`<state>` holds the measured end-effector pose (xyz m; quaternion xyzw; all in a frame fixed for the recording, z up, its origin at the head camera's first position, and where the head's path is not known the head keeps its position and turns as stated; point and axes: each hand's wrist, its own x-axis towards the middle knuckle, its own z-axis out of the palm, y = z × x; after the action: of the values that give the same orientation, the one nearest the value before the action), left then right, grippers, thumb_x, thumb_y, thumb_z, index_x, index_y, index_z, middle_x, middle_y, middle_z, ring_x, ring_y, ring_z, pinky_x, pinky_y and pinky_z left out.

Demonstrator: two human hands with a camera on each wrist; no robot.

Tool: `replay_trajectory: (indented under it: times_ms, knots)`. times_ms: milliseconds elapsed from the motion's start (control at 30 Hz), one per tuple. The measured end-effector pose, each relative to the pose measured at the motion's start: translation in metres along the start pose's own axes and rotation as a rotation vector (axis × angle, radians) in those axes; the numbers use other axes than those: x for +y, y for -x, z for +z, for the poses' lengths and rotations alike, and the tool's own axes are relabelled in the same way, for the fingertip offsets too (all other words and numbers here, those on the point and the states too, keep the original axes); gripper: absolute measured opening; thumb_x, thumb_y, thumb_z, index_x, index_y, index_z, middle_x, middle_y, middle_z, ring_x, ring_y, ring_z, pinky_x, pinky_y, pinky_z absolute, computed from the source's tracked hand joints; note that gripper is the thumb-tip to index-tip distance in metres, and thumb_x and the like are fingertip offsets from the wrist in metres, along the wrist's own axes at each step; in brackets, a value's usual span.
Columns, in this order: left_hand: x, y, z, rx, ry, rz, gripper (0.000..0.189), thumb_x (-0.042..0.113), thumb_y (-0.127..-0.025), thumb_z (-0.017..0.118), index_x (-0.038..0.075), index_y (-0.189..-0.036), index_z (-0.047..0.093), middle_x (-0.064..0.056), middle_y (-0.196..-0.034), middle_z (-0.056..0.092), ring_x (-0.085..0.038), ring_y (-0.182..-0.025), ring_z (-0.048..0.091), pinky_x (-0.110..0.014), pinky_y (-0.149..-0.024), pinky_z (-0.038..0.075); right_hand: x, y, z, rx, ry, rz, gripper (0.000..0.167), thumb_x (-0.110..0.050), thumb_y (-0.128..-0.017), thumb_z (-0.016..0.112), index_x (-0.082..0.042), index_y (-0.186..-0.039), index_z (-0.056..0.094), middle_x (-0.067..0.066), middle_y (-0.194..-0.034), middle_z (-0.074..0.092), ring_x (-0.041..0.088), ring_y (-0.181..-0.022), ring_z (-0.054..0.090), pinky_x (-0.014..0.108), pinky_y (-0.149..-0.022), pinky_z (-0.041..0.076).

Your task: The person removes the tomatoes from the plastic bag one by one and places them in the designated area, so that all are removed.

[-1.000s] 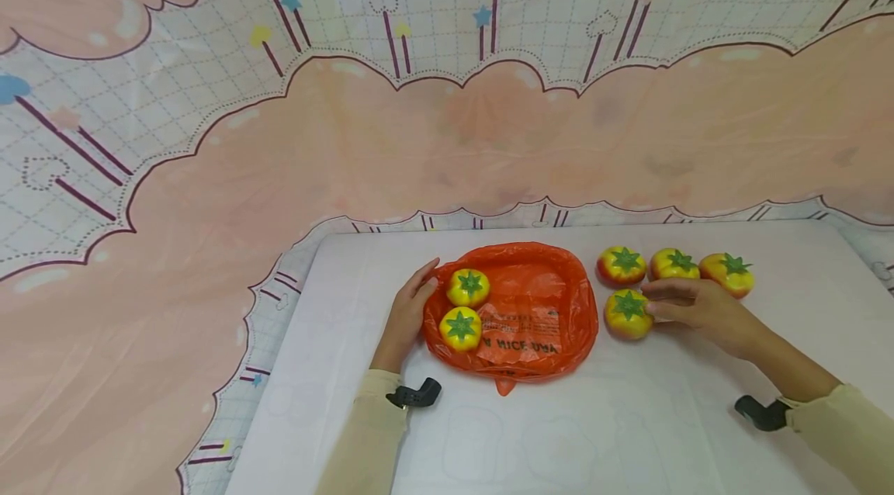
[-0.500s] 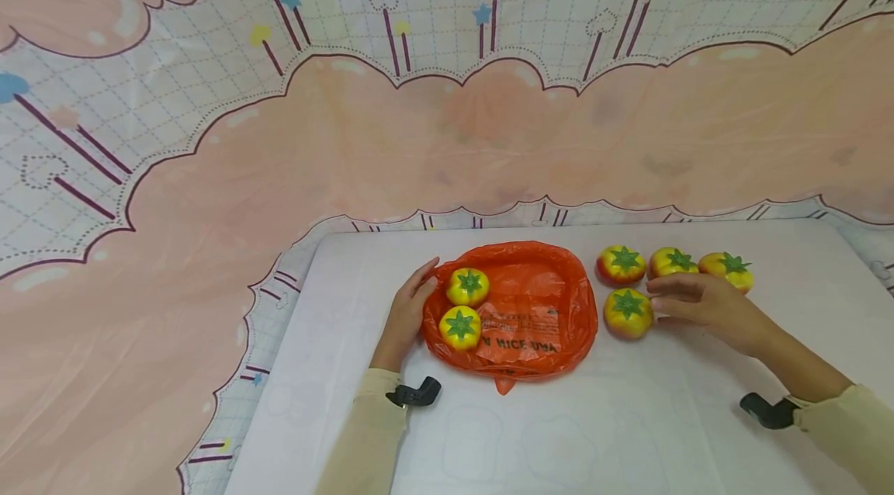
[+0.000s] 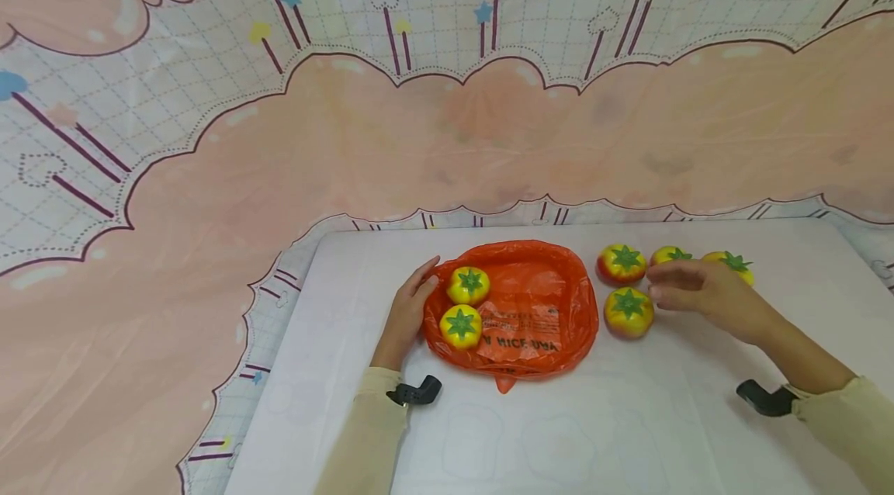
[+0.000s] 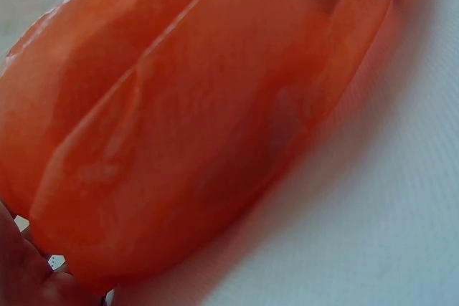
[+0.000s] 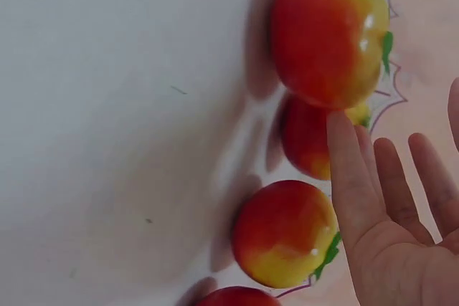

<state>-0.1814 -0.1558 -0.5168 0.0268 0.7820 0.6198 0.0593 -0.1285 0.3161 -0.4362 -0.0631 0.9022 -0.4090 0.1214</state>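
Observation:
A red plastic bag (image 3: pixel 520 285) stands wide open on the table, its rim spread round. Two yellow toy tomatoes (image 3: pixel 462 327) with green star-shaped tops sit at its left inside. My left hand (image 3: pixel 403 316) rests against the bag's left side; in the left wrist view, part of the hand (image 4: pixel 32 277) touches the red plastic. To the right of the bag is a red-and-yellow toy tomato (image 3: pixel 628 313). My right hand (image 3: pixel 719 299) is beside it with fingers extended and nothing held. In the right wrist view, its fingertips overlap the edge of the nearest tomato (image 5: pixel 326 41).
Behind the near tomato, a back row holds a tomato (image 3: pixel 621 264) at left and two more partly hidden by my right hand. The white table (image 3: pixel 559 441) ends at a patterned cloth backdrop (image 3: pixel 489 138). Black wrist devices (image 3: pixel 417 391) show on both arms.
My right hand has risen a little toward the back row, hiding more of those tomatoes. The near tomato, the bag and my left hand have stayed in place.

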Motion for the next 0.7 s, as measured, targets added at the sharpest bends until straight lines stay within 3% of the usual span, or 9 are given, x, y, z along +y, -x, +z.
replay_trajectory:
  times_ms: [167, 300, 467, 700]
  knots:
    - [0.0, 0.0, 0.0, -0.002, 0.001, -0.008, 0.05, 0.047, -0.104, 0.05, 0.033, -0.152, 0.048, 0.006, -0.16, 0.045, -0.023, -0.152, 0.036, -0.051, -0.124, 0.032, -0.006, -0.002, -0.003, 0.01, 0.0, -0.022, 0.05, -0.038, -0.097, 0.069, -0.012, -0.139, 0.061, 0.016, -0.135, 0.066, 0.029, -0.117, 0.066, 0.026, -0.083, 0.062]
    - [0.001, 0.0, 0.0, 0.0, 0.004, -0.012, 0.05, 0.046, -0.104, 0.05, 0.034, -0.152, 0.049, 0.006, -0.16, 0.045, -0.023, -0.152, 0.036, -0.052, -0.123, 0.032, -0.01, -0.005, -0.004, 0.027, 0.036, -0.007, 0.051, -0.047, -0.095, 0.069, -0.017, -0.137, 0.063, 0.012, -0.136, 0.066, 0.032, -0.12, 0.063, 0.023, -0.082, 0.06]
    - [0.002, 0.001, 0.001, 0.003, -0.001, -0.02, 0.049, 0.045, -0.104, 0.05, 0.033, -0.152, 0.049, 0.006, -0.159, 0.045, -0.023, -0.152, 0.036, -0.052, -0.123, 0.032, -0.019, -0.009, -0.005, 0.029, 0.042, 0.011, 0.054, -0.05, -0.094, 0.069, -0.017, -0.137, 0.062, 0.014, -0.141, 0.061, 0.037, -0.124, 0.059, 0.024, -0.083, 0.06]
    - [0.0, 0.0, 0.0, 0.004, -0.003, -0.01, 0.05, 0.046, -0.104, 0.05, 0.033, -0.152, 0.049, 0.007, -0.16, 0.045, -0.023, -0.152, 0.036, -0.052, -0.123, 0.032, -0.032, -0.016, -0.003, 0.029, 0.04, 0.006, 0.053, -0.049, -0.094, 0.07, -0.018, -0.137, 0.063, 0.012, -0.136, 0.066, 0.034, -0.122, 0.062, 0.033, -0.087, 0.062]
